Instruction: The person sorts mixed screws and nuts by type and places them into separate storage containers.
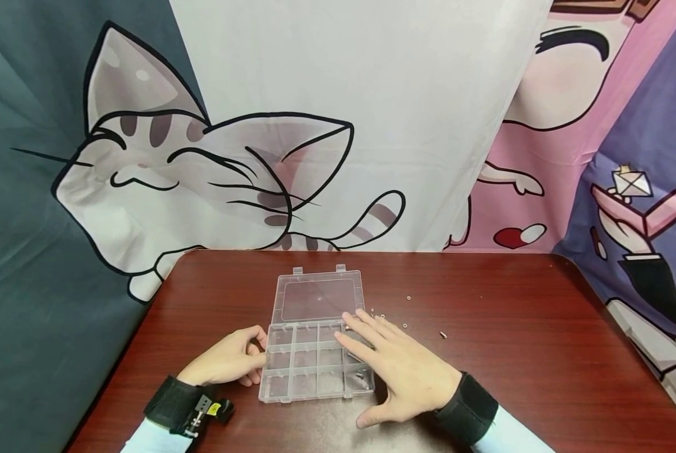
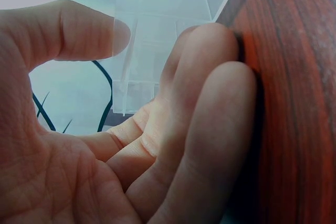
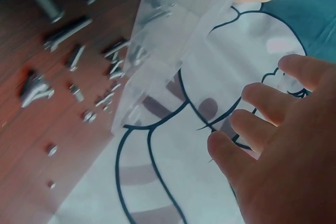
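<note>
A clear plastic compartment box (image 1: 306, 358) lies on the table with its hinged lid (image 1: 318, 299) laid back. At its left side, my left hand (image 1: 231, 355) grips the edge, the thumb (image 2: 89, 32) against the plastic and the other fingers curled low beside it. My right hand (image 1: 402, 371) hovers over the box's right side, fingers spread and straight, holding nothing. Small metal screws (image 1: 362, 377) lie in a right-hand compartment; most other compartments look bare. Part of the right column is hidden by the right hand in the head view.
Loose screws and bolts (image 3: 68, 32) of several sizes lie on the table right of the box, with small nuts (image 3: 51, 149) among them. One short screw (image 1: 443, 335) lies farther right. A printed cloth (image 1: 371, 75) hangs behind the dark red table (image 1: 519, 352).
</note>
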Demonstrator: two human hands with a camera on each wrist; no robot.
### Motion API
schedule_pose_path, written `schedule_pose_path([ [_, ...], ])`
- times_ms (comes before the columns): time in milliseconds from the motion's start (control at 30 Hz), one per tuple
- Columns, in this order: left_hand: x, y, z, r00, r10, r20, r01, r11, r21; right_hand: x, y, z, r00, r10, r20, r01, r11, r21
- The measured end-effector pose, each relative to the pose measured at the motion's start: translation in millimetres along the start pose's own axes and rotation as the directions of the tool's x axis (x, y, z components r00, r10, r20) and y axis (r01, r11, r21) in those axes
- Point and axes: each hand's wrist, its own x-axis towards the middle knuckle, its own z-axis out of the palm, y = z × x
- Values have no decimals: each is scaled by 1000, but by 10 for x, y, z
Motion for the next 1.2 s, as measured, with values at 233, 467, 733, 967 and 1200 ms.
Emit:
schedule_pose_path([
  [233,11,0,-4,1000,1,0,-1,1000,15,-199,226,-28,997,72,-27,-73,997,-35],
  [467,6,-1,-8,1000,2,3,-2,1000,16,-467,557,-52,982,173,-72,-178,981,-72],
  [733,-4,4,-4,1000,4,1,-4,1000,-2,-714,941,-106,955,271,-118,-281,956,-81],
  [967,1,-6,3,1000,4,0,-4,1000,-11,-823,1099,-105,918,383,-100,-391,917,-79],
  [1200,9,-24,5,1000,3,0,-3,1000,-11,-814,1180,-51,934,336,-120,-352,923,-156],
])
